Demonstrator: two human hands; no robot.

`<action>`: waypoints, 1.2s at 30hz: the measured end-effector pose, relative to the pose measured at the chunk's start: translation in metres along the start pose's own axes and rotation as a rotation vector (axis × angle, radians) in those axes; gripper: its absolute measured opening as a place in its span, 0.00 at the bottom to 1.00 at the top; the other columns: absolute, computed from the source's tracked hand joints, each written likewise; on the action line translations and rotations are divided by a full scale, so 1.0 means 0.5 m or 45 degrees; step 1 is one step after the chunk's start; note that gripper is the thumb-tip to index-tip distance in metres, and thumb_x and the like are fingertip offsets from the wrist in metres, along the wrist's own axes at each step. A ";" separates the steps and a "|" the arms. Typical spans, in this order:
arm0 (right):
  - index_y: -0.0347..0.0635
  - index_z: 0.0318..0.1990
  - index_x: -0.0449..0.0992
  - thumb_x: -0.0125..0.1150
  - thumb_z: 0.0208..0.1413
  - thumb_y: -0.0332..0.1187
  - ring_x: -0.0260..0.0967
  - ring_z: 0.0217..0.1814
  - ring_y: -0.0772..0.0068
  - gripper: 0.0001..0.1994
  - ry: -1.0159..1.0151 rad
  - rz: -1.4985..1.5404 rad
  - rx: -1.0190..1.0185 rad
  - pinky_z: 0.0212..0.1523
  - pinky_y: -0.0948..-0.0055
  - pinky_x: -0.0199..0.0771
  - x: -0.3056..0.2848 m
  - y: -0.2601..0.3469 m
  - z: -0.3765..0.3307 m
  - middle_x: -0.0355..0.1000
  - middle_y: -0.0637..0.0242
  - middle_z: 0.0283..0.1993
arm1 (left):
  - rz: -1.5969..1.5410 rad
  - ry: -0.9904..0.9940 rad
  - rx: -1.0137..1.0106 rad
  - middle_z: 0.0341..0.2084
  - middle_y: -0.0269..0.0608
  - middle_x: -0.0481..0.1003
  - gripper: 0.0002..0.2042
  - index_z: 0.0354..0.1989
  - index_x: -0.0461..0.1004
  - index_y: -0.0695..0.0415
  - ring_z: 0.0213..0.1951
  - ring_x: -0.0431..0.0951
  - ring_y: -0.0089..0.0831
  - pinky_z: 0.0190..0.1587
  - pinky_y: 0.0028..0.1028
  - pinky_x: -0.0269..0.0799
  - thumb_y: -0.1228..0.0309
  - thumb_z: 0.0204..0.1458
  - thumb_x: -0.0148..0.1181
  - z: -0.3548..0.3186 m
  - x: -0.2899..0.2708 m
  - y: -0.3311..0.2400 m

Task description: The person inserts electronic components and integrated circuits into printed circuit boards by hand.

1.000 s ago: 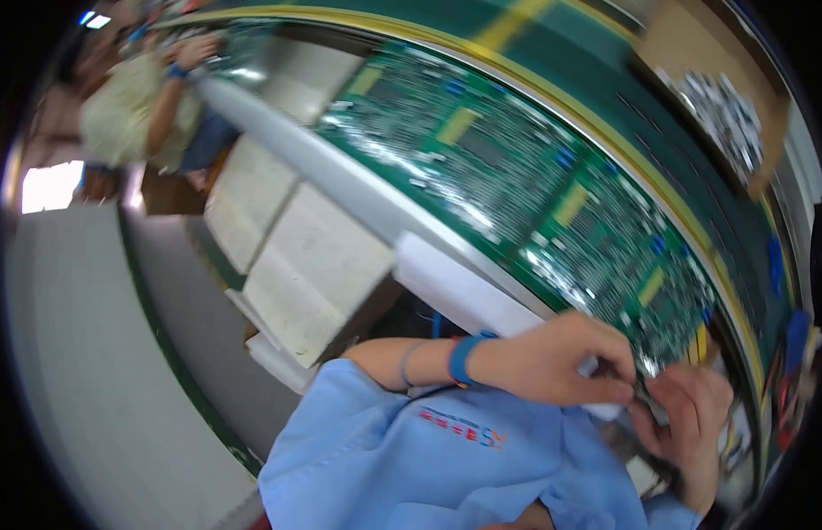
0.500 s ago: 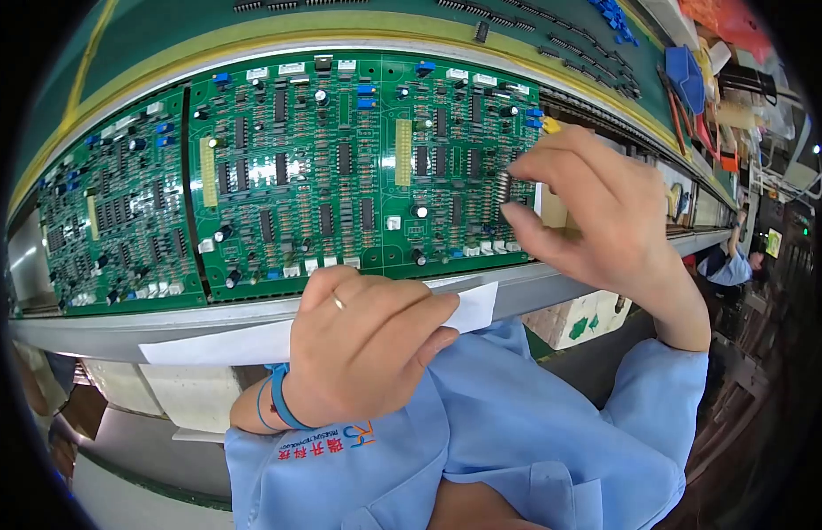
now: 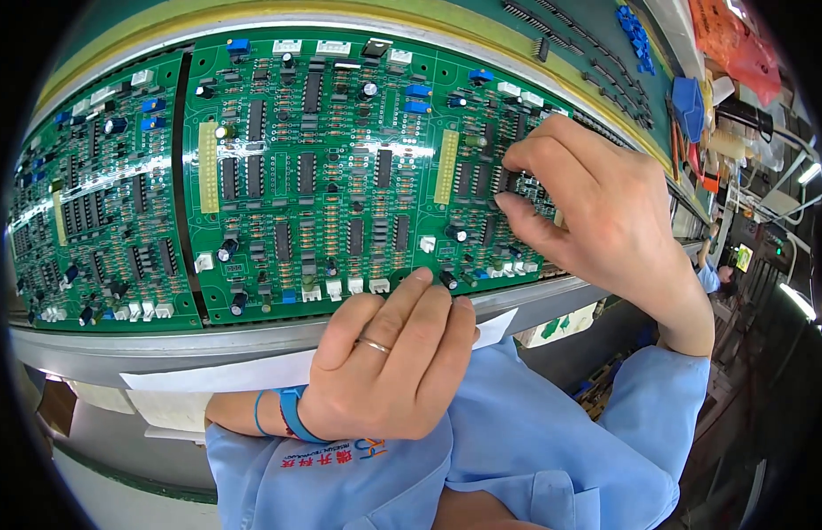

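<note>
A green circuit board [image 3: 345, 212], full of chips, resistors, capacitors and white connectors, lies on a rail in front of me. My right hand [image 3: 601, 208] is over its right part, thumb and forefinger pinched around a dark IC chip [image 3: 502, 180] at the board's surface. Whether the chip's pins are in their holes cannot be made out. Nearer to me, my left hand [image 3: 384, 367] wears a ring and lies over the metal rail [image 3: 252, 343], fingers stretched forward. Its fingertips reach the board's near edge beside the white connectors, holding nothing.
Another populated board [image 3: 111, 199] lies to the left, past a narrow dark gap. A white paper strip [image 3: 226, 371] runs along the rail's near side. Beyond the far rail are rows of loose chips [image 3: 574, 40], blue parts [image 3: 634, 40] and a blue bin [image 3: 687, 108].
My right hand has lowered the chip to the board. My left hand has moved slightly right and unfolded its fingers onto the board's edge. The view has shifted, so the boards appear larger.
</note>
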State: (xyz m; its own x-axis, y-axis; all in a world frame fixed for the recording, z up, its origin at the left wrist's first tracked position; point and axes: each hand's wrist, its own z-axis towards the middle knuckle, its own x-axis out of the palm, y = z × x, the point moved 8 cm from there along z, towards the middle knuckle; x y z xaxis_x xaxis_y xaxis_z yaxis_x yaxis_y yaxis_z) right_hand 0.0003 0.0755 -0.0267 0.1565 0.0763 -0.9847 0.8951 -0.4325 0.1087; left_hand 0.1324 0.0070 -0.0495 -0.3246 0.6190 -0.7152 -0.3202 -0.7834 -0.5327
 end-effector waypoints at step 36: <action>0.40 0.34 0.73 0.69 0.40 0.27 0.72 0.31 0.60 0.13 0.390 -0.124 0.179 0.28 0.65 0.71 0.018 0.002 0.029 0.69 0.65 0.32 | -0.004 0.034 -0.042 0.31 0.34 0.78 0.08 0.34 0.79 0.55 0.35 0.82 0.26 0.38 0.27 0.62 0.64 0.55 0.61 -0.001 0.014 0.000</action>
State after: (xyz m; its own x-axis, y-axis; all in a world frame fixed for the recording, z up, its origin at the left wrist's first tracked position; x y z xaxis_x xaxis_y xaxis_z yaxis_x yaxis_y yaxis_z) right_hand -0.0035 0.0628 -0.0376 0.2101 0.3801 -0.9008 0.8489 -0.5280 -0.0248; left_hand 0.1306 0.0113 -0.0550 -0.2994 0.6199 -0.7253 -0.2918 -0.7833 -0.5489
